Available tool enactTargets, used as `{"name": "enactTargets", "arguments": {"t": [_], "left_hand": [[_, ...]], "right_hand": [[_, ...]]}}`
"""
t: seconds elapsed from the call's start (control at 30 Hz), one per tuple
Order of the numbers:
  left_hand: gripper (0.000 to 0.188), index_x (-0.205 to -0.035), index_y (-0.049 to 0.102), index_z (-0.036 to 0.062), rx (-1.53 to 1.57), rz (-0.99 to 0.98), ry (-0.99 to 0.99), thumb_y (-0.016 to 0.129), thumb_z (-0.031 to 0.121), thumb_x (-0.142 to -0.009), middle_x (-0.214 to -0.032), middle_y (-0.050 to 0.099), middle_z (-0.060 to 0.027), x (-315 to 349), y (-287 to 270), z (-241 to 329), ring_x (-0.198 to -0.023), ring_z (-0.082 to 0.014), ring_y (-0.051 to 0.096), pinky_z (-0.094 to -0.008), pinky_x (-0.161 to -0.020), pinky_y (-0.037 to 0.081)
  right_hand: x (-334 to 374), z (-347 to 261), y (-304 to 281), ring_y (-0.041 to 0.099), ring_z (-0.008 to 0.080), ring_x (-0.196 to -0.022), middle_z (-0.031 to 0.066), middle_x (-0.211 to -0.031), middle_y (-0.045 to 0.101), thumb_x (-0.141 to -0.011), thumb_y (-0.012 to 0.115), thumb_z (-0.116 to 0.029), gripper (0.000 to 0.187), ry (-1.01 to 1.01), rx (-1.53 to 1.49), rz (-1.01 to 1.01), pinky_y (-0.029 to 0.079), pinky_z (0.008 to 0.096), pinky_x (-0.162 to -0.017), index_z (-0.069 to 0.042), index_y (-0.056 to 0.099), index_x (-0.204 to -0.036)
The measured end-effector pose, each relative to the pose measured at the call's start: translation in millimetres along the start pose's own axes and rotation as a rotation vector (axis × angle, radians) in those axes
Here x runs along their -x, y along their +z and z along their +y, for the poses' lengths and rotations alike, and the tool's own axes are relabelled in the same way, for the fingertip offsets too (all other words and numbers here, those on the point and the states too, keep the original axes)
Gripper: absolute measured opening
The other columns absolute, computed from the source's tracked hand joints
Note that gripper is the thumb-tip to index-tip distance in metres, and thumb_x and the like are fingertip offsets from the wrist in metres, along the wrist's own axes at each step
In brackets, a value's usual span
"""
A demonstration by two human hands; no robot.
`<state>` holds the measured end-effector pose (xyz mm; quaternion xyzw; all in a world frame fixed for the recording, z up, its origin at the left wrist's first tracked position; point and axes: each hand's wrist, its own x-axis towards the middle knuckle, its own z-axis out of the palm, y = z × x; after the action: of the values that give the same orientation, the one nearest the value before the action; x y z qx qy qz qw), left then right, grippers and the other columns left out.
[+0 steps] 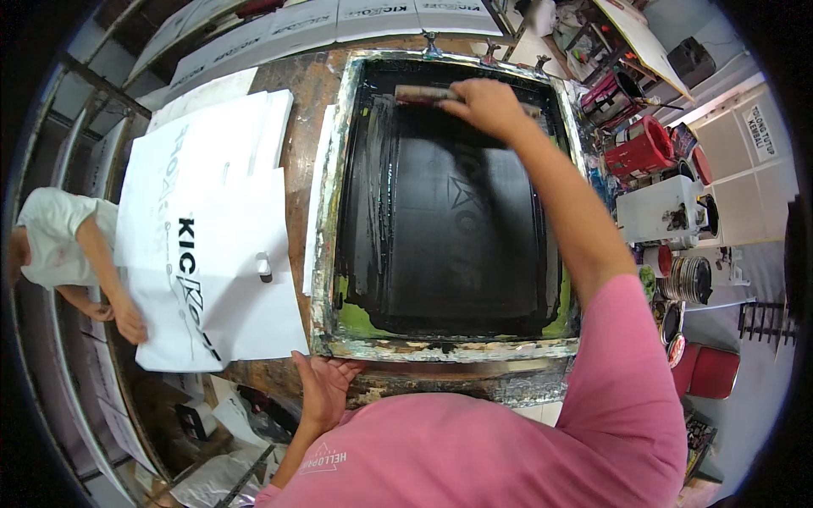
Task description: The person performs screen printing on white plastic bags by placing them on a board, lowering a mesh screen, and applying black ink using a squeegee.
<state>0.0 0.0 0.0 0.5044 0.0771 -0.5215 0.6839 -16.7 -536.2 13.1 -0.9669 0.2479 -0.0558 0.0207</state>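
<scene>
the squeegee [415, 93] lay across the far end of the black-inked mesh [466, 275], the right hand's [489, 108] fingers wrapped over it near mid-length, while the left hand [326, 385], palm up and fingers loosely spread, seemed to hold nothing by the near left corner of the frame [449, 349]. it looked stiff, fairly light and probably slick with ink below, so the upper edge near its middle seemed the best hold. the frame's raised rim and far clamps [489, 55] hemmed it in, with printed sheets [246, 313] and a co-worker's hand [129, 322] leftward.
</scene>
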Motion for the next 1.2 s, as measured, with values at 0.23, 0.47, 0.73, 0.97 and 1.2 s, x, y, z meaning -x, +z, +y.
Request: {"name": "enactTargets", "arguments": {"t": [0.23, 0.47, 0.73, 0.97, 1.2], "left_hand": [[0.103, -0.149, 0.032, -0.0007, -0.121, -0.079, 0.151, 0.024, 0.085, -0.092, -0.131, 0.063, -0.0183, 10, -9, 3, -0.115, -0.0294, 0.065, -0.0449, -0.102, 0.049], [0.102, -0.145, 0.033, -0.0036, -0.091, -0.171, 0.231, 0.024, 0.083, -0.093, -0.128, 0.061, -0.0232, 12, 3, 12, -0.116, -0.0333, 0.065, -0.0462, -0.106, 0.047], [0.107, -0.140, 0.034, -0.0094, -0.054, -0.391, 0.335, 0.027, 0.085, -0.091, -0.129, 0.061, -0.0299, 26, 18, 36, -0.120, -0.0407, 0.062, -0.0514, -0.111, 0.043], [0.114, -0.149, 0.036, -0.0053, 0.158, -0.895, 0.569, 0.040, 0.089, -0.084, -0.148, 0.043, -0.0345, 38, 99, 116, -0.143, -0.0472, 0.037, -0.0561, -0.122, 0.023], [0.104, -0.159, 0.028, 0.0055, -1.976, 0.248, 1.107, 0.041, 0.081, -0.089, -0.163, 0.026, -0.0254, -56, 35, 19, -0.156, -0.0365, 0.009, -0.0725, -0.115, -0.004]], "right_hand": [[-2, -2, 6, 0.069, 0.0357, -0.097, 0.0143, -0.096, 0.073, -0.093, 0.059, -0.056, 0.048, -0.032, 0.029, 0.155, 0.055, 0.0497, -0.080, -0.011, 0.070, -0.107], [117, -80, -35, 0.068, 0.0368, -0.085, 0.0142, -0.088, 0.069, -0.095, 0.061, -0.047, 0.038, -0.074, -0.020, 0.085, 0.053, 0.0491, -0.073, -0.010, 0.063, -0.101], [299, -196, -146, 0.067, 0.0386, -0.081, 0.0140, -0.084, 0.066, -0.091, 0.066, -0.039, 0.037, 0.035, -0.133, 0.063, 0.053, 0.0501, -0.073, -0.005, 0.056, -0.100], [246, -192, -230, 0.065, 0.0353, -0.090, 0.0191, -0.095, 0.065, -0.093, 0.062, -0.036, 0.036, 0.003, 0.166, 0.581, 0.049, 0.0441, -0.085, -0.002, 0.062, -0.103], [194, -188, -283, 0.054, 0.0231, -0.060, 0.0105, -0.060, 0.058, -0.090, 0.051, -0.037, 0.041, 0.180, 0.006, 0.533, 0.045, 0.0391, -0.078, -0.003, 0.062, -0.069]]}}
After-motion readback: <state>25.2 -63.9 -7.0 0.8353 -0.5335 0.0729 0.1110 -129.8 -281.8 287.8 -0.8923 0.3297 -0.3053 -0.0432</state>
